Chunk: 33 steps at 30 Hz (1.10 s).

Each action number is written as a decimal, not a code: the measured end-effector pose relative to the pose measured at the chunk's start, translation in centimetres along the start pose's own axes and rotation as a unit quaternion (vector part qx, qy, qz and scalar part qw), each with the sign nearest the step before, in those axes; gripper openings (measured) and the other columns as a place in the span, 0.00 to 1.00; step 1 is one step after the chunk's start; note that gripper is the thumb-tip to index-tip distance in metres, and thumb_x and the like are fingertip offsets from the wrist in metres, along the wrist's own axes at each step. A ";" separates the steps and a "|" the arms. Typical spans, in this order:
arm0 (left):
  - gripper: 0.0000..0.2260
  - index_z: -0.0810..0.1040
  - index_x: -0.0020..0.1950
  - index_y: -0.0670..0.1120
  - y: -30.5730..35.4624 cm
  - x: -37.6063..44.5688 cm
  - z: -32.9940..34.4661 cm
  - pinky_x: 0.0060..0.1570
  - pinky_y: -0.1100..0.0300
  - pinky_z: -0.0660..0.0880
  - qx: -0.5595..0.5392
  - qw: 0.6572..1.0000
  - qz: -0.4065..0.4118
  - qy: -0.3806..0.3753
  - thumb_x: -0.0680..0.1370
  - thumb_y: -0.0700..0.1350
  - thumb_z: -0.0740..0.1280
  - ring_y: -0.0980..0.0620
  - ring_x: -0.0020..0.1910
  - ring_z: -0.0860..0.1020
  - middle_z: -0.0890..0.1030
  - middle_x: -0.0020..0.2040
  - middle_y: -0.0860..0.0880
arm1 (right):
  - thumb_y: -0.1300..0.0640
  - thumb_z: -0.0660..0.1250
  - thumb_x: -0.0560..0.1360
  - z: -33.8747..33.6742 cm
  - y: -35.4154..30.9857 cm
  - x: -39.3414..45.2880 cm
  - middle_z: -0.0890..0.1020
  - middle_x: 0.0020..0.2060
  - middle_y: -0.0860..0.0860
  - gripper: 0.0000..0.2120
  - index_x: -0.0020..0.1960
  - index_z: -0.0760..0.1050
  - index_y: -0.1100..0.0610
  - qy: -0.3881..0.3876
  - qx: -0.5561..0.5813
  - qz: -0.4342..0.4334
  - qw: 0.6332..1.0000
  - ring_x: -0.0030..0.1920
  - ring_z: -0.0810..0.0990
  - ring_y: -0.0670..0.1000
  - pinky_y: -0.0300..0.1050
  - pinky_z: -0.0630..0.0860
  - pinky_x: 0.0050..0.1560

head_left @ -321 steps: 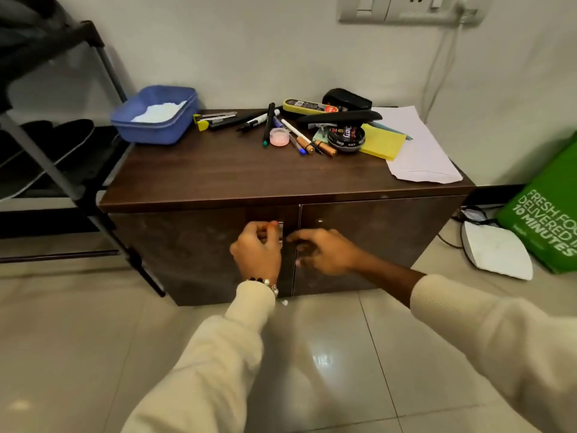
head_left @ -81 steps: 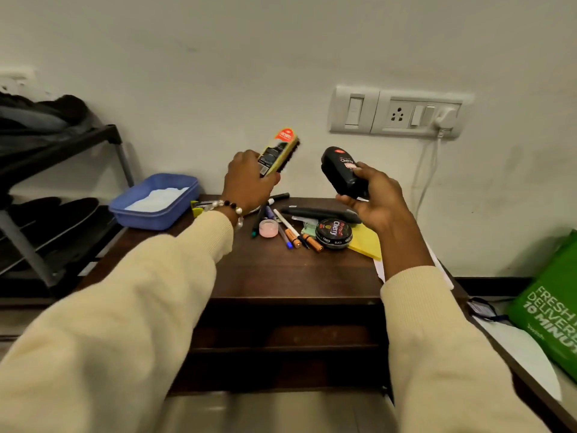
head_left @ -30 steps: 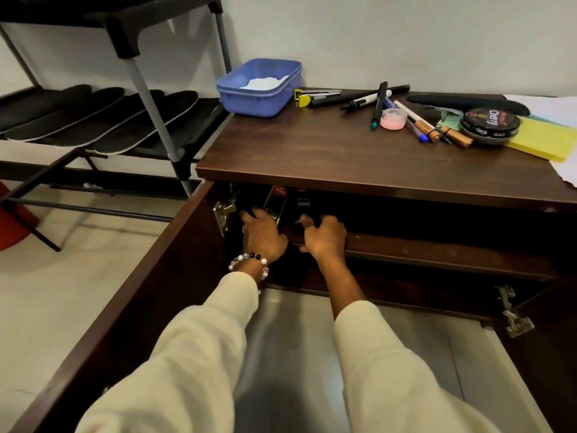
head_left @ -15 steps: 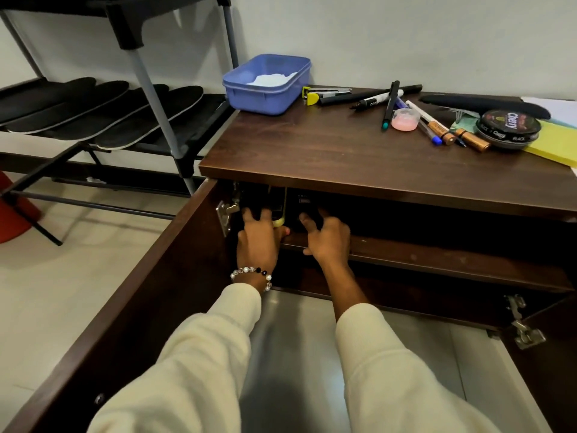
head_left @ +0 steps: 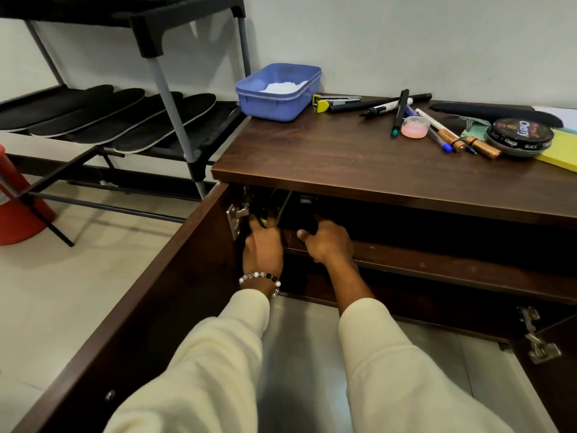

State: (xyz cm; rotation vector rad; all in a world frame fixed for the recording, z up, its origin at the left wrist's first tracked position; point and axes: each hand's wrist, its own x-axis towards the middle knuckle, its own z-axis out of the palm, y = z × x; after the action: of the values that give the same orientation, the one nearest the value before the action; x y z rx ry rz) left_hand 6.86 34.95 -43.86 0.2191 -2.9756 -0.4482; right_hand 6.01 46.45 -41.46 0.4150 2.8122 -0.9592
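Observation:
The brown cabinet (head_left: 359,160) stands with both doors open. My left hand (head_left: 263,248) reaches onto its upper inner shelf (head_left: 437,264) and holds the base of a yellow and black shoe brush (head_left: 282,204), which stands upright at the shelf's far left. My right hand (head_left: 329,242) grips a black polish bottle (head_left: 304,215) right beside the brush, thumb on its near side. The dark interior hides most of both items.
The open left door (head_left: 131,307) swings out beside my left arm; the right door (head_left: 555,370) is at the lower right. On top lie a blue tub (head_left: 278,92), several pens (head_left: 399,110), a polish tin (head_left: 520,135) and a yellow pad (head_left: 562,151). A shoe rack (head_left: 175,104) stands to the left.
Both hands stay on the upper shelf. The brush has gone from tilted to upright, and the black bottle now shows beside it under my right hand.

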 end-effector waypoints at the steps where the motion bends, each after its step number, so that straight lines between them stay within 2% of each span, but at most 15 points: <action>1: 0.21 0.62 0.75 0.44 0.0 -0.1 -0.1 0.54 0.49 0.75 -0.002 1.000 0.004 -0.005 0.81 0.38 0.58 0.36 0.57 0.77 0.57 0.73 0.36 | 0.44 0.64 0.77 -0.1 0.0 -0.3 0.77 0.60 0.56 0.20 0.62 0.74 0.56 -0.007 -0.019 -0.012 1.000 0.62 0.74 0.59 0.50 0.75 0.57; 3: 0.25 0.57 0.76 0.44 -0.3 -0.2 -0.4 0.57 0.48 0.74 -0.012 1.000 0.012 -0.014 0.80 0.36 0.60 0.36 0.59 0.76 0.55 0.74 0.36 | 0.49 0.63 0.78 -0.3 0.0 -0.8 0.72 0.66 0.56 0.21 0.68 0.69 0.54 -0.019 -0.039 -0.038 0.998 0.68 0.67 0.59 0.51 0.70 0.60; 7: 0.29 0.57 0.77 0.48 -0.9 -0.9 -1.3 0.58 0.49 0.74 -0.003 0.998 0.045 -0.053 0.78 0.35 0.61 0.36 0.58 0.75 0.53 0.75 0.37 | 0.55 0.62 0.78 -0.1 0.1 -1.5 0.65 0.72 0.55 0.28 0.76 0.56 0.50 -0.039 -0.052 -0.067 0.996 0.72 0.58 0.59 0.53 0.66 0.66; 13: 0.38 0.44 0.79 0.49 -1.9 -1.5 -2.9 0.53 0.52 0.75 0.021 0.984 0.088 -0.156 0.76 0.34 0.63 0.37 0.55 0.76 0.46 0.76 0.37 | 0.59 0.61 0.78 0.1 -0.2 -2.0 0.64 0.72 0.54 0.30 0.76 0.54 0.50 -0.045 -0.049 -0.066 0.996 0.72 0.55 0.59 0.53 0.66 0.66; 15: 0.40 0.41 0.79 0.49 -1.6 -2.0 -3.3 0.54 0.51 0.74 0.031 0.982 0.085 -0.168 0.76 0.35 0.64 0.37 0.57 0.74 0.46 0.76 0.37 | 0.59 0.62 0.77 0.1 -0.1 -2.4 0.63 0.71 0.56 0.31 0.76 0.53 0.50 -0.040 -0.035 -0.065 0.996 0.72 0.55 0.60 0.53 0.64 0.67; 16: 0.39 0.43 0.79 0.49 -1.4 -2.3 -3.6 0.56 0.49 0.74 0.034 0.983 0.079 -0.161 0.76 0.36 0.65 0.36 0.58 0.74 0.47 0.75 0.36 | 0.58 0.63 0.77 0.2 0.0 -2.7 0.62 0.71 0.57 0.32 0.76 0.53 0.50 -0.034 -0.027 -0.065 0.997 0.72 0.55 0.61 0.54 0.64 0.67; 18: 0.30 0.57 0.76 0.45 0.0 -2.8 -5.1 0.54 0.46 0.75 0.045 0.990 0.059 -0.121 0.76 0.40 0.66 0.35 0.60 0.73 0.56 0.73 0.36 | 0.57 0.65 0.76 -0.3 0.5 -3.5 0.60 0.71 0.59 0.32 0.75 0.54 0.51 -0.018 -0.029 -0.072 0.997 0.71 0.56 0.62 0.55 0.64 0.68; 20: 0.17 0.72 0.66 0.42 1.4 -3.2 -7.2 0.50 0.46 0.75 0.062 0.994 0.027 -0.085 0.77 0.43 0.65 0.35 0.58 0.75 0.69 0.65 0.38 | 0.54 0.67 0.76 -1.6 1.1 -4.3 0.63 0.69 0.60 0.29 0.73 0.59 0.54 -0.011 -0.027 -0.073 0.997 0.69 0.62 0.62 0.56 0.68 0.66; 21: 0.14 0.75 0.61 0.41 1.9 -3.5 -8.1 0.49 0.47 0.75 0.058 0.994 0.015 -0.089 0.77 0.45 0.65 0.36 0.56 0.77 0.74 0.60 0.39 | 0.54 0.68 0.75 -2.8 1.5 -4.7 0.68 0.67 0.59 0.27 0.71 0.63 0.55 -0.015 -0.009 -0.071 0.997 0.66 0.68 0.61 0.55 0.72 0.63; 22: 0.12 0.77 0.56 0.41 2.7 -3.7 -9.0 0.47 0.49 0.76 0.033 0.993 0.017 -0.112 0.77 0.46 0.65 0.38 0.52 0.79 0.78 0.55 0.40 | 0.53 0.68 0.75 -4.6 2.0 -5.3 0.73 0.62 0.58 0.22 0.67 0.69 0.56 -0.024 0.015 -0.070 0.997 0.61 0.74 0.59 0.54 0.76 0.58; 24: 0.12 0.80 0.46 0.40 4.1 -4.3 -10.8 0.36 0.56 0.79 -0.078 0.977 0.031 -0.197 0.78 0.49 0.66 0.45 0.36 0.83 0.83 0.41 0.43 | 0.55 0.69 0.75 -8.3 2.7 -6.8 0.79 0.48 0.54 0.11 0.55 0.78 0.58 -0.098 0.048 -0.079 0.991 0.47 0.79 0.52 0.47 0.81 0.44; 25: 0.13 0.81 0.43 0.40 5.3 -4.8 -11.7 0.29 0.60 0.77 -0.138 0.959 0.044 -0.244 0.79 0.49 0.66 0.49 0.29 0.81 0.83 0.36 0.46 | 0.56 0.69 0.75 -10.6 3.2 -7.8 0.80 0.43 0.53 0.07 0.51 0.79 0.59 -0.142 0.060 -0.080 0.985 0.43 0.79 0.50 0.43 0.80 0.38; 27: 0.15 0.81 0.39 0.41 7.4 -5.5 -13.2 0.21 0.64 0.69 -0.231 0.927 0.080 -0.284 0.80 0.49 0.65 0.53 0.22 0.76 0.81 0.30 0.48 | 0.61 0.68 0.75 -14.9 4.0 -9.9 0.81 0.38 0.54 0.04 0.46 0.79 0.62 -0.186 0.092 -0.082 0.975 0.38 0.79 0.49 0.41 0.77 0.34; 29: 0.15 0.81 0.38 0.43 9.8 -6.0 -14.2 0.21 0.65 0.66 -0.313 0.917 0.104 -0.225 0.80 0.50 0.65 0.55 0.21 0.73 0.79 0.28 0.50 | 0.63 0.68 0.75 -18.9 5.1 -11.6 0.83 0.38 0.56 0.04 0.45 0.80 0.64 -0.157 0.123 -0.081 0.977 0.35 0.79 0.49 0.40 0.76 0.34; 33: 0.14 0.81 0.36 0.46 15.0 -5.8 -14.3 0.29 0.60 0.73 -0.444 0.886 0.115 -0.061 0.79 0.50 0.66 0.54 0.25 0.73 0.78 0.27 0.49 | 0.62 0.68 0.75 -25.8 7.6 -13.6 0.83 0.35 0.56 0.05 0.46 0.80 0.64 0.017 0.150 -0.067 0.986 0.31 0.78 0.49 0.41 0.75 0.33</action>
State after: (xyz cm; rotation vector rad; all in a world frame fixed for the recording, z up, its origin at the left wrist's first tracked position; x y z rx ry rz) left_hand 12.79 45.98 -26.34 -0.2627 -2.5013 -1.7299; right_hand 20.17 65.20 -22.58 0.2774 2.7586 -1.4263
